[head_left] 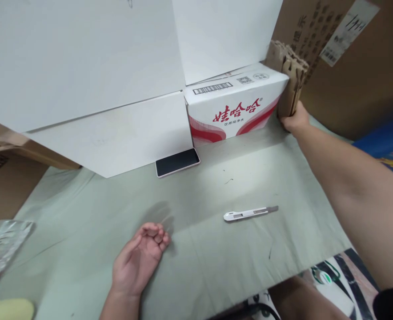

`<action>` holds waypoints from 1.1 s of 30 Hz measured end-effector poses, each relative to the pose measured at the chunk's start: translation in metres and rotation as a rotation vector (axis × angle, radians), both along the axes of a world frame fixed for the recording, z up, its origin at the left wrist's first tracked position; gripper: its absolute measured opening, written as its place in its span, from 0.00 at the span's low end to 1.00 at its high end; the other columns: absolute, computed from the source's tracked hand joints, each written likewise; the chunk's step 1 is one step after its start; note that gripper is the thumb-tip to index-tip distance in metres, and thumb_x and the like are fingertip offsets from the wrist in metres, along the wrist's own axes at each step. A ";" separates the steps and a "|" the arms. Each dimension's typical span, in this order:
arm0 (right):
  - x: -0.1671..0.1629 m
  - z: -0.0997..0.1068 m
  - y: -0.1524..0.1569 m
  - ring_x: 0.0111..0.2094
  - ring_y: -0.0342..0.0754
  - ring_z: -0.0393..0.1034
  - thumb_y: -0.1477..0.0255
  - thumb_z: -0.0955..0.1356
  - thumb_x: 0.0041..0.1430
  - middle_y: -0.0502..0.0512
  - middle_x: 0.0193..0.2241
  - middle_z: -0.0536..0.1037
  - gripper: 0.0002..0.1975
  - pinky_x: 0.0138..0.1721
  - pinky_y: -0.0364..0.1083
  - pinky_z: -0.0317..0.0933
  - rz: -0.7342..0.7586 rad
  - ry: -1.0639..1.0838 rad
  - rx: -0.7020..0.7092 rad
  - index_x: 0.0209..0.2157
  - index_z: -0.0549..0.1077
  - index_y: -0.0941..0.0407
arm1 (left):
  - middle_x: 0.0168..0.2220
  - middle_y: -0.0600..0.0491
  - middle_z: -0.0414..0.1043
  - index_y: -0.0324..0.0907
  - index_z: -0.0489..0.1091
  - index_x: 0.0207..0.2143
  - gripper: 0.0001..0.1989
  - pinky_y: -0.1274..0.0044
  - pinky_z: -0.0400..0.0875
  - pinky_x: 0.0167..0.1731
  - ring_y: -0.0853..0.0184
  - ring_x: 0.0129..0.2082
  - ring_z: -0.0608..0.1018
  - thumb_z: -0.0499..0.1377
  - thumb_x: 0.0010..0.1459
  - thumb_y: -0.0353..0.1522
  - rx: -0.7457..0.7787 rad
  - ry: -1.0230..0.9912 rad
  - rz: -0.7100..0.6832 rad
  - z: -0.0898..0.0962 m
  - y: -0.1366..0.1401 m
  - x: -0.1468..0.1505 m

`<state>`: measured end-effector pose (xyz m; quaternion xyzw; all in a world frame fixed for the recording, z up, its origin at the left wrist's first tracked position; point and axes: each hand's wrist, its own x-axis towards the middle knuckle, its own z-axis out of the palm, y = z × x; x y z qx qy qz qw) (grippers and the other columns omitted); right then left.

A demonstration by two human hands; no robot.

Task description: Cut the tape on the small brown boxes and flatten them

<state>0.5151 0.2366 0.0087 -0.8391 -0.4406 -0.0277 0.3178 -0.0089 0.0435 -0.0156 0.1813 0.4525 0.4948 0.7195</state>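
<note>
My right hand (pixel 295 120) is closed around the lower end of a bundle of folded brown cardboard (pixel 290 82), which stands upright against the right end of a white and red drinking-water carton (pixel 238 111). Palm up and fingers loosely curled, my left hand (pixel 143 255) rests on or just over the pale green cloth (pixel 196 249) with nothing in it. To its right lies a white utility knife (pixel 250 214), blade out and pointing right. A dark-screened phone (pixel 178 162) lies flat at the foot of the white boxes.
Large white boxes (pixel 83 58) wall off the back. A big brown carton (pixel 359 89) stands at the right, beside a blue package (pixel 388 138). Clear plastic packaging (pixel 5 249) and a yellow object (pixel 10 309) lie at the left edge.
</note>
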 end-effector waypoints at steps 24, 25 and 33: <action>-0.351 0.159 -0.101 0.44 0.57 0.75 0.73 0.66 0.56 0.58 0.40 0.81 0.08 0.51 0.58 0.66 1.240 -0.434 0.486 0.37 0.75 0.50 | 0.16 0.68 0.32 0.45 0.46 0.23 0.28 0.86 0.39 0.09 0.80 0.13 0.36 0.68 0.50 0.36 0.290 -0.340 0.023 0.041 -0.050 -0.077; -0.390 0.149 -0.106 0.43 0.56 0.75 0.73 0.66 0.56 0.57 0.40 0.81 0.09 0.52 0.57 0.66 1.355 -0.392 0.464 0.38 0.75 0.51 | 0.16 0.69 0.32 0.45 0.45 0.23 0.29 0.87 0.40 0.10 0.81 0.12 0.36 0.68 0.50 0.37 0.322 -0.343 0.017 0.041 -0.053 -0.083; -0.631 0.095 -0.025 0.59 0.58 0.69 0.76 0.66 0.57 0.63 0.69 0.57 0.20 0.62 0.56 0.63 1.297 -0.132 -0.086 0.52 0.74 0.59 | 0.14 0.67 0.32 0.45 0.41 0.17 0.34 0.84 0.37 0.12 0.82 0.11 0.40 0.67 0.50 0.44 0.451 -0.471 -0.158 0.040 -0.061 -0.116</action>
